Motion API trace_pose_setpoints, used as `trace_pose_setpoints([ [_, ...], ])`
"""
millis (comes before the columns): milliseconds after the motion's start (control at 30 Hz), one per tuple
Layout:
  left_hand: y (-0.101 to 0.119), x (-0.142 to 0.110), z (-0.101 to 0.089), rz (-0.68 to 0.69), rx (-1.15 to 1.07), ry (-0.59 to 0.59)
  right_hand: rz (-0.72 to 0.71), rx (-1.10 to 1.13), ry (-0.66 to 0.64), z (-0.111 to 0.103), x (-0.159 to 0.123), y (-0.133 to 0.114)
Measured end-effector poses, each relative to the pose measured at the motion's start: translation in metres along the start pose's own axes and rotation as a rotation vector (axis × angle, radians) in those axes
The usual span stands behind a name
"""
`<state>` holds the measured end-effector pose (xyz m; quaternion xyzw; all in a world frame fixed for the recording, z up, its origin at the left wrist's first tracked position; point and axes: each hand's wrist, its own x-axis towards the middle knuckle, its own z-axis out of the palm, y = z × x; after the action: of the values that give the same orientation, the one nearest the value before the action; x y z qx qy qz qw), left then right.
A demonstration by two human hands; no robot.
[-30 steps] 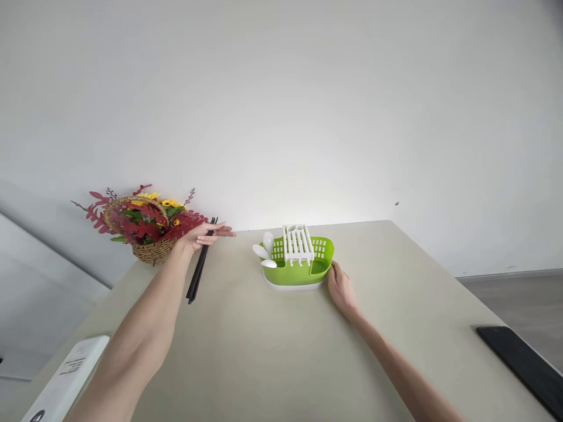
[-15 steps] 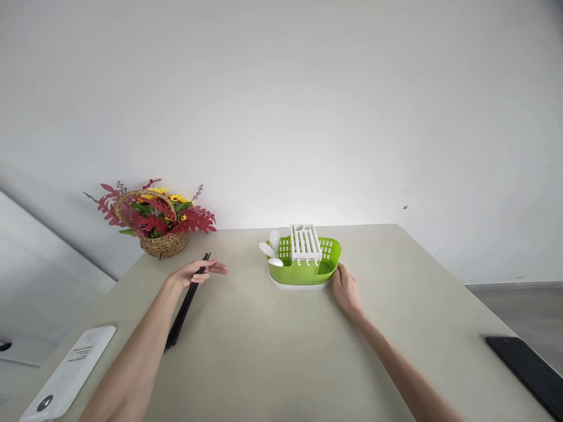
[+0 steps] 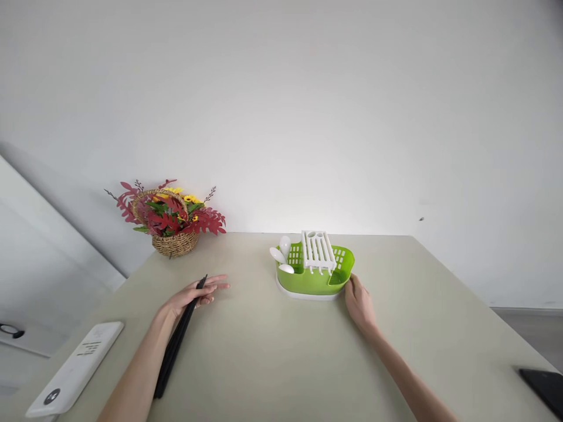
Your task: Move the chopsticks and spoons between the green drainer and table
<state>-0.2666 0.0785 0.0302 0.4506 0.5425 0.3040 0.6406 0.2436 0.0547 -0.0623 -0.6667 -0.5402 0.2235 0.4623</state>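
Observation:
Black chopsticks lie slantwise in my left hand, their thin tips pointing away from me and the thick ends toward me. Two of that hand's fingers stretch out to the right. A green utensil basket on a white base stands at the middle of the table. My right hand is closed against the basket's right end, its fingertips hidden behind it. Several white spoons stick up from the basket's left part. A white slotted rack with small hooks spans its top.
A wicker basket of artificial flowers stands at the back left of the table. At the left edge is a long white box; at the right edge lies a black phone. A wall rises behind.
The view has shifted a little left and up. My left hand has turned the chopsticks, and their thick ends have come nearer to me. My right hand stays at the basket's right end.

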Motion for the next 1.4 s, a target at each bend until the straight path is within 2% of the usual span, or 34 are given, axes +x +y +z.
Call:
trace_pose_setpoints([
  [267,-0.011,0.0,0.017,0.155,-0.053,0.058,0.025,-0.009,-0.002,0.001,0.0,0.007],
  [433,-0.017,0.0,0.018,0.266,0.021,0.066,0.041,-0.008,0.013,0.002,0.0,0.008],
  [633,-0.017,0.006,0.014,0.33,0.146,0.209,0.046,-0.007,0.008,0.001,0.001,0.008],
  [767,-0.019,0.01,0.012,0.366,0.17,0.241,0.061,-0.016,0.0,0.0,0.0,0.008],
  [967,-0.015,0.008,0.019,0.42,0.182,0.377,0.072,-0.017,-0.006,0.0,0.0,0.008],
  [1133,0.002,0.005,0.023,0.531,0.132,0.528,0.073,0.005,-0.005,0.001,0.0,0.008],
  [1267,0.031,0.004,0.029,0.699,0.105,0.682,0.068,0.033,-0.005,0.001,0.001,0.009],
  [1333,0.05,0.003,0.04,0.789,0.099,0.731,0.065,0.05,-0.001,0.001,0.001,0.01],
  [1400,0.067,-0.001,0.06,0.842,0.161,0.718,0.061,0.068,0.006,0.002,0.0,0.011],
])
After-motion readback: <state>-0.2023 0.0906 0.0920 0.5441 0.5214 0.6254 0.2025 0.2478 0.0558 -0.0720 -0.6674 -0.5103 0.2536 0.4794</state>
